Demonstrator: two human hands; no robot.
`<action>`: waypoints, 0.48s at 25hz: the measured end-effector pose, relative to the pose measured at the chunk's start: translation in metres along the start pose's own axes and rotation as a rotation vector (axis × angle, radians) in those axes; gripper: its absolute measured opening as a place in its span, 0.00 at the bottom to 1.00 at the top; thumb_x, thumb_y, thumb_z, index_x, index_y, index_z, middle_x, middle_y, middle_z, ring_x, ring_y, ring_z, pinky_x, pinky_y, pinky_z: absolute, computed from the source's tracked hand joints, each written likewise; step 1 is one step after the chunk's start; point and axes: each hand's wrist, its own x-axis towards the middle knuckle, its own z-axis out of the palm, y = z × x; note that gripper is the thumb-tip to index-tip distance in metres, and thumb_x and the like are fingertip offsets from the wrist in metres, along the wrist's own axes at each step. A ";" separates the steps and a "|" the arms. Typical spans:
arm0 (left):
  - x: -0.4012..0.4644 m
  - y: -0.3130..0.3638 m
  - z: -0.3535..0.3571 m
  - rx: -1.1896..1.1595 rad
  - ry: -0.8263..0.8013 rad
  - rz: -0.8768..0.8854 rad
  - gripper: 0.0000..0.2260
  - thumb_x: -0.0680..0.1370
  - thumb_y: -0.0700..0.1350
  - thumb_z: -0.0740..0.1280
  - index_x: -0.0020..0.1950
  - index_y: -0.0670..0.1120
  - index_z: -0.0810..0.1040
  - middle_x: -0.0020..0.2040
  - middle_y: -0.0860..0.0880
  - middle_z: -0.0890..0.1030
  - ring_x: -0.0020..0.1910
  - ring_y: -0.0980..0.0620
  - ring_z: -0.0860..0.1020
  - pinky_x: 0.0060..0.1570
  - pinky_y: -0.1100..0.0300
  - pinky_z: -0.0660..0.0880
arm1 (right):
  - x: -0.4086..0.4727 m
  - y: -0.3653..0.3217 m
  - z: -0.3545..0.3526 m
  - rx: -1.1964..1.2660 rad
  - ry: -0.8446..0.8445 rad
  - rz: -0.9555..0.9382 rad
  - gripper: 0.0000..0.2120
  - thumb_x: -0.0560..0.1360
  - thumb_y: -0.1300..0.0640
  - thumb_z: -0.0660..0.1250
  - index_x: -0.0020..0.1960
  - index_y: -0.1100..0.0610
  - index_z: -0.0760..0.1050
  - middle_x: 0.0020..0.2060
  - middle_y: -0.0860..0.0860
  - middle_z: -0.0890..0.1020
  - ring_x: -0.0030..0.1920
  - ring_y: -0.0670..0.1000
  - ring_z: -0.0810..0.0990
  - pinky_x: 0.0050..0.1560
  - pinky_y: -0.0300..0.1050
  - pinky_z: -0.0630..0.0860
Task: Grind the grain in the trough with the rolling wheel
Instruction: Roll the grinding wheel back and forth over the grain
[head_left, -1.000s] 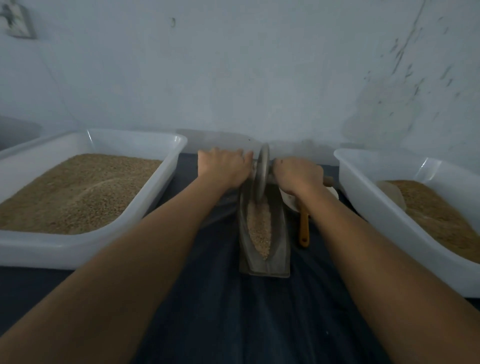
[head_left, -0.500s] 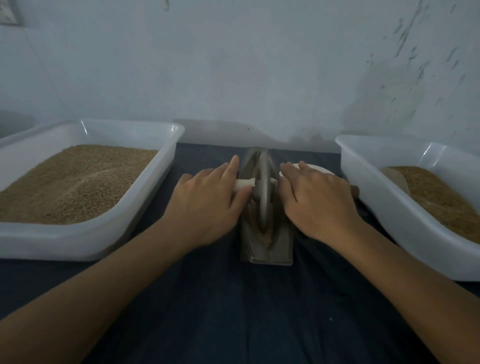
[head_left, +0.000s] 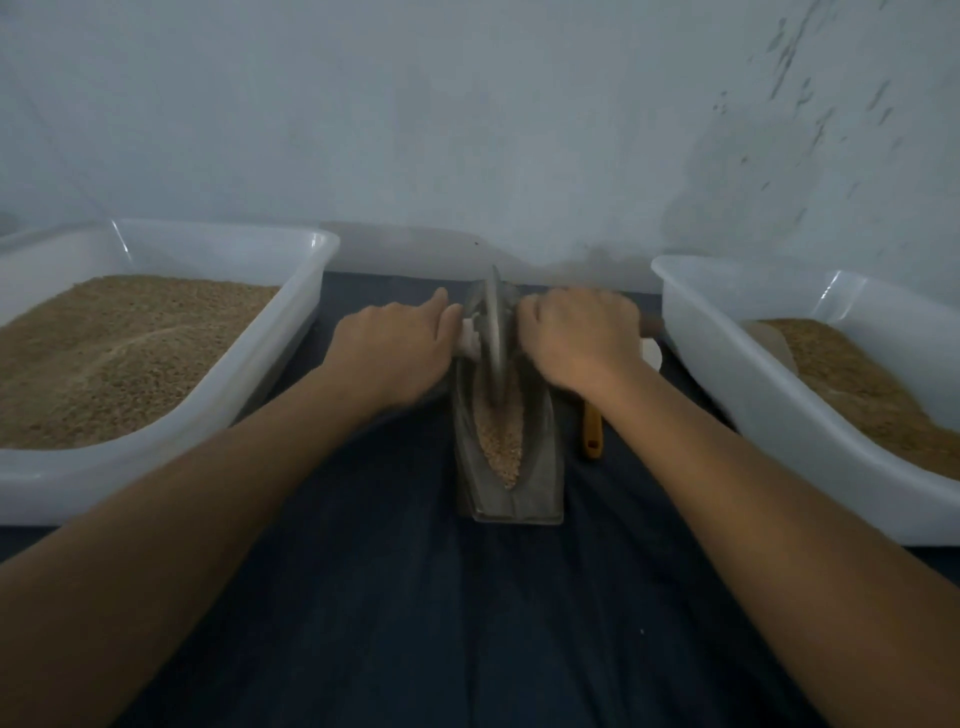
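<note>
A narrow grey boat-shaped trough (head_left: 540, 467) lies lengthwise on the dark cloth at the middle. Tan grain (head_left: 503, 447) fills its groove. A grey metal rolling wheel (head_left: 493, 338) stands on edge in the far half of the trough, blurred by motion. My left hand (head_left: 395, 353) lies over the wheel's pale axle handle on the left side, fingers bent over it. My right hand (head_left: 582, 338) covers the handle on the right side, its fingers curled down over it. The handle's brown tip pokes out past my right hand.
A white plastic tub (head_left: 301, 312) of tan grain stands at the left. Another white tub (head_left: 717, 364) with grain stands at the right. An orange-handled tool (head_left: 592, 431) and a pale dish lie between the trough and the right tub. A pale wall rises close behind.
The wheel rolled toward me to the trough's near end half a second ago. It has since rolled back toward the far end, with both hands on its handle, uncovering the grain.
</note>
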 end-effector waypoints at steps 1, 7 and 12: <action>-0.017 0.003 -0.002 0.004 0.084 0.019 0.24 0.88 0.57 0.46 0.78 0.49 0.67 0.68 0.45 0.81 0.56 0.37 0.82 0.49 0.45 0.73 | -0.021 0.004 -0.002 0.041 0.028 -0.024 0.26 0.84 0.45 0.45 0.36 0.53 0.72 0.33 0.50 0.76 0.38 0.56 0.79 0.39 0.50 0.67; -0.058 0.015 -0.019 0.029 0.212 0.107 0.28 0.87 0.58 0.47 0.82 0.45 0.66 0.70 0.48 0.81 0.63 0.44 0.82 0.55 0.44 0.77 | -0.071 0.012 -0.015 0.067 0.108 -0.071 0.29 0.83 0.42 0.41 0.63 0.50 0.78 0.49 0.52 0.84 0.49 0.58 0.83 0.43 0.52 0.72; 0.025 0.007 -0.005 0.057 0.012 -0.042 0.24 0.85 0.56 0.43 0.67 0.49 0.74 0.66 0.43 0.81 0.59 0.37 0.80 0.49 0.45 0.68 | 0.009 0.009 0.008 -0.039 -0.056 0.004 0.23 0.85 0.47 0.44 0.42 0.54 0.72 0.37 0.51 0.76 0.39 0.55 0.75 0.38 0.50 0.64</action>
